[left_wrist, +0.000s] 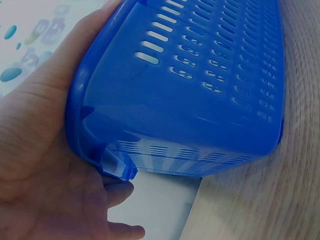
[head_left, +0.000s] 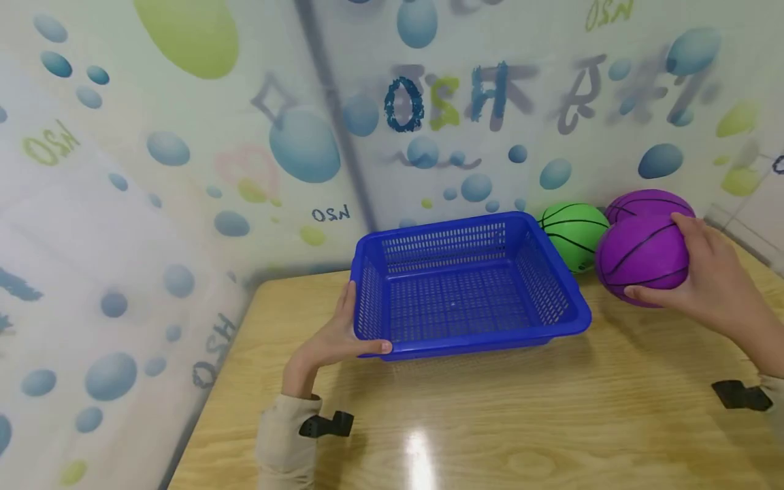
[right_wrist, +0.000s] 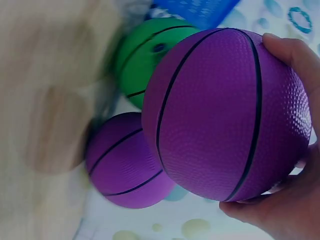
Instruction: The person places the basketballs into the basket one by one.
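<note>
A blue plastic basket (head_left: 484,341) with slotted walls stands on the table, and nothing lies inside it. My left hand (head_left: 324,341) grips its near left corner, thumb over the front rim and fingers along the left side. In my right hand (head_left: 716,282) is a purple ball (head_left: 643,262) with black basketball lines, held between thumb and fingers. The right wrist view shows this ball (right_wrist: 220,115) raised off the tabletop. Behind it sit a second purple ball (head_left: 655,201), partly hidden, and a green ball (head_left: 572,238) beside the basket's right end.
The wooden table (head_left: 478,422) has its left edge near my left arm. A pale wall covering (head_left: 398,197) with blue and green droplets rises behind the basket and balls. Black wrist straps (head_left: 327,425) show on both arms.
</note>
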Available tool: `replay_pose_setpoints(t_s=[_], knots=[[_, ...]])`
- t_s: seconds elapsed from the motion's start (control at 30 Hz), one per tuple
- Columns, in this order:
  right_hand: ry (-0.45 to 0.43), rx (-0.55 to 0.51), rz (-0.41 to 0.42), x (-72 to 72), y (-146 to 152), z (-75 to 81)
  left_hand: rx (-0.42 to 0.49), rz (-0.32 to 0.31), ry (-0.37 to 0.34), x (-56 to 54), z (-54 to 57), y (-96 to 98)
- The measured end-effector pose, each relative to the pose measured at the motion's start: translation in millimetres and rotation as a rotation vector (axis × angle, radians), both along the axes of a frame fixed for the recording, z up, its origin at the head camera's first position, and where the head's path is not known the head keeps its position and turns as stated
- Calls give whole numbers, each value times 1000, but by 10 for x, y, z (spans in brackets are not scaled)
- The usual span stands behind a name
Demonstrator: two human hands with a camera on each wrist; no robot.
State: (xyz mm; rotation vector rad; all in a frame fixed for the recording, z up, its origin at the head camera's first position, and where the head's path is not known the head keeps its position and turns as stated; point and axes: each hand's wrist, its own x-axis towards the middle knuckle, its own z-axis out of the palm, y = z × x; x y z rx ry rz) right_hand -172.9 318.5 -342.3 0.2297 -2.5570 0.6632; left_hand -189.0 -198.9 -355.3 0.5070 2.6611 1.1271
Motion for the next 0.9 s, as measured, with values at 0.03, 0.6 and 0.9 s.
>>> replay_pose_setpoints(t_s=[0.03,0.6,0.9], knots=[[13,-9,3,-2,-25,33,3,-4,1,-3,-1,1],[112,-199,129,0,-651,349,25,-11,20,-4,-19,-18],[112,-190,222,-60,-952,305,12,4,-13,3,-20,-2]])
